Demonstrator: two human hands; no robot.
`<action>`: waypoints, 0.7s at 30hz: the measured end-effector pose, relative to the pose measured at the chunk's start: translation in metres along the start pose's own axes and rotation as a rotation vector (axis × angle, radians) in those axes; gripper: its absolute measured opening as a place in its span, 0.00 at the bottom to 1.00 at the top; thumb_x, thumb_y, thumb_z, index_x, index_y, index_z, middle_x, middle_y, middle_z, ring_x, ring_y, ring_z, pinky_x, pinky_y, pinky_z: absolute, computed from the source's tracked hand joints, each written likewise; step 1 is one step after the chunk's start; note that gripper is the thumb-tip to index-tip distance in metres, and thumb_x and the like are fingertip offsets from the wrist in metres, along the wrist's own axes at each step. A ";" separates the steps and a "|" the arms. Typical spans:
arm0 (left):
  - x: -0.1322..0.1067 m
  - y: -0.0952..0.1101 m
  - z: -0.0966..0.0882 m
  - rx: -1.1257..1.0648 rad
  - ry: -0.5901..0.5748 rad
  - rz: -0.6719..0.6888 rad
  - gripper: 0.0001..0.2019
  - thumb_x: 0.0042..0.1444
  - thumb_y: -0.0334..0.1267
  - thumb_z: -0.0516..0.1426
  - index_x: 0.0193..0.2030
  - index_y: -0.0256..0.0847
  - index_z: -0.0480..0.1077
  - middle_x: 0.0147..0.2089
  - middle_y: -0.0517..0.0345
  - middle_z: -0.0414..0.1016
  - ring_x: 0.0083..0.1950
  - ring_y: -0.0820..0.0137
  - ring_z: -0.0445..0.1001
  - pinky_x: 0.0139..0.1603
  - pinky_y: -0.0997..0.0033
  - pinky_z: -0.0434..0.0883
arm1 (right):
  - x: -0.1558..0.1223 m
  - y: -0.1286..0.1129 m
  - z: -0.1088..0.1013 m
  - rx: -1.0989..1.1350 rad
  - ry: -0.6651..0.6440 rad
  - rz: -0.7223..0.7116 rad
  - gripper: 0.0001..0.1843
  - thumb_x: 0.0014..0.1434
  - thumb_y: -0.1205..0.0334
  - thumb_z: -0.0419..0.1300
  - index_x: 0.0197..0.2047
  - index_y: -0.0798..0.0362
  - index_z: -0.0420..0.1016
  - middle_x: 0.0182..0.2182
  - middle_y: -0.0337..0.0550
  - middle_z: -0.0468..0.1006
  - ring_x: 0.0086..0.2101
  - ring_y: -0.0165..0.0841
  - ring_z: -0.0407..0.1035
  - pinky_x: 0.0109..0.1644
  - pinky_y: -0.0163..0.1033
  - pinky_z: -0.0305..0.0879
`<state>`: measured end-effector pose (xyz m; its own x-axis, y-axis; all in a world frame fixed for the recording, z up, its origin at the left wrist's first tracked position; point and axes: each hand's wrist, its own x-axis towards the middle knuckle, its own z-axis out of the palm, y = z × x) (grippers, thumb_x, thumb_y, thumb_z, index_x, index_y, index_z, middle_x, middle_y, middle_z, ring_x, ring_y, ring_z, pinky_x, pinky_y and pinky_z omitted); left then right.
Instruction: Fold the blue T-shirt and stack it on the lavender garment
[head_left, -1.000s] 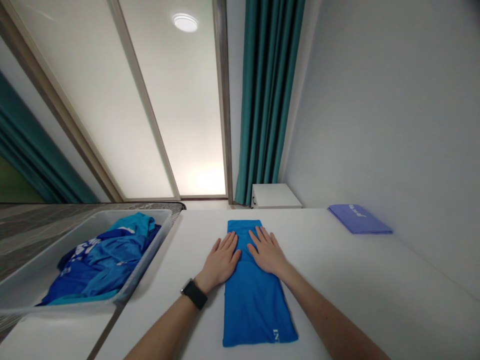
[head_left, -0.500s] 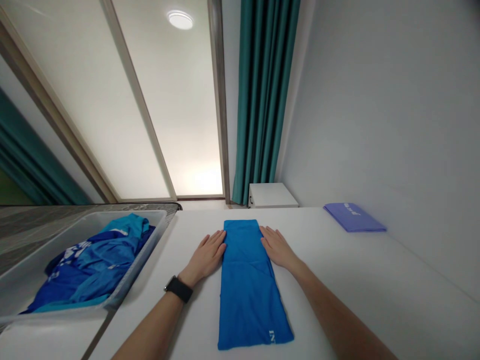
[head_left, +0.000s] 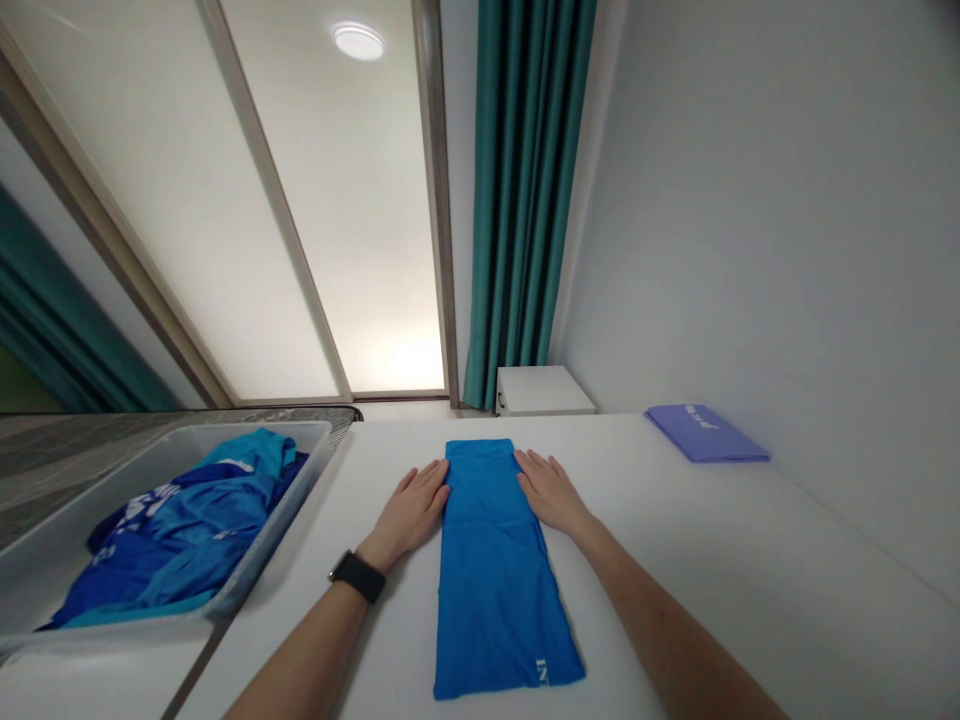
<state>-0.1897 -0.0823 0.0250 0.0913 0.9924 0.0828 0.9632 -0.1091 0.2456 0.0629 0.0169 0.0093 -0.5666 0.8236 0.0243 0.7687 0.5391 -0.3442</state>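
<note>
A blue garment [head_left: 495, 570] lies folded into a long narrow strip on the white table [head_left: 750, 580], with white lettering near its close end. My left hand [head_left: 411, 508], a dark watch on its wrist, rests flat against the strip's left edge near the far end. My right hand [head_left: 549, 490] lies flat along the right edge opposite it. Both hands have their fingers stretched out and hold nothing.
A clear plastic bin [head_left: 52, 570] of crumpled blue clothes [head_left: 180, 520] stands at the left. A folded purple cloth [head_left: 706, 432] lies at the table's far right by the wall. A small white cabinet [head_left: 544, 390] and teal curtain [head_left: 525, 200] stand behind the table.
Both hands slid outward from the top of the strip to its two side edges, then stayed there.
</note>
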 end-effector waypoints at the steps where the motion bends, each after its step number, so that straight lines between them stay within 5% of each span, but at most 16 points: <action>1: 0.000 0.000 0.000 0.001 0.004 0.004 0.25 0.70 0.43 0.39 0.71 0.40 0.53 0.72 0.51 0.54 0.73 0.65 0.52 0.72 0.53 0.48 | 0.000 0.000 0.000 -0.004 -0.002 -0.002 0.31 0.70 0.54 0.34 0.72 0.55 0.49 0.70 0.44 0.52 0.68 0.38 0.43 0.70 0.54 0.36; 10: -0.003 -0.006 0.001 -0.100 0.055 0.032 0.26 0.71 0.46 0.38 0.72 0.41 0.50 0.73 0.50 0.53 0.73 0.63 0.51 0.71 0.51 0.49 | -0.001 0.003 0.000 0.067 0.047 -0.013 0.31 0.70 0.54 0.36 0.72 0.54 0.50 0.69 0.47 0.53 0.68 0.37 0.46 0.70 0.52 0.38; 15: -0.019 0.019 -0.016 -0.144 0.066 0.230 0.26 0.70 0.47 0.41 0.72 0.42 0.50 0.72 0.50 0.54 0.72 0.63 0.53 0.72 0.51 0.49 | -0.007 0.000 0.003 0.098 0.134 -0.084 0.29 0.69 0.56 0.39 0.69 0.56 0.55 0.68 0.51 0.57 0.66 0.39 0.50 0.69 0.52 0.41; 18: -0.027 0.039 -0.027 -0.177 0.055 0.343 0.23 0.69 0.46 0.45 0.67 0.43 0.60 0.67 0.51 0.65 0.67 0.62 0.62 0.69 0.54 0.55 | -0.013 -0.009 -0.003 0.087 0.212 -0.162 0.24 0.69 0.59 0.43 0.64 0.55 0.64 0.63 0.53 0.66 0.62 0.40 0.58 0.65 0.51 0.49; 21: -0.028 0.046 -0.033 -0.237 0.067 0.354 0.15 0.68 0.42 0.49 0.52 0.42 0.73 0.54 0.50 0.75 0.56 0.62 0.70 0.62 0.58 0.63 | -0.021 -0.019 -0.017 0.092 0.197 -0.199 0.16 0.68 0.62 0.46 0.46 0.54 0.75 0.46 0.50 0.77 0.48 0.38 0.68 0.54 0.43 0.59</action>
<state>-0.1561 -0.1168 0.0656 0.3818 0.8862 0.2625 0.7897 -0.4604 0.4055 0.0655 -0.0080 0.0315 -0.6282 0.7263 0.2790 0.6127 0.6828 -0.3980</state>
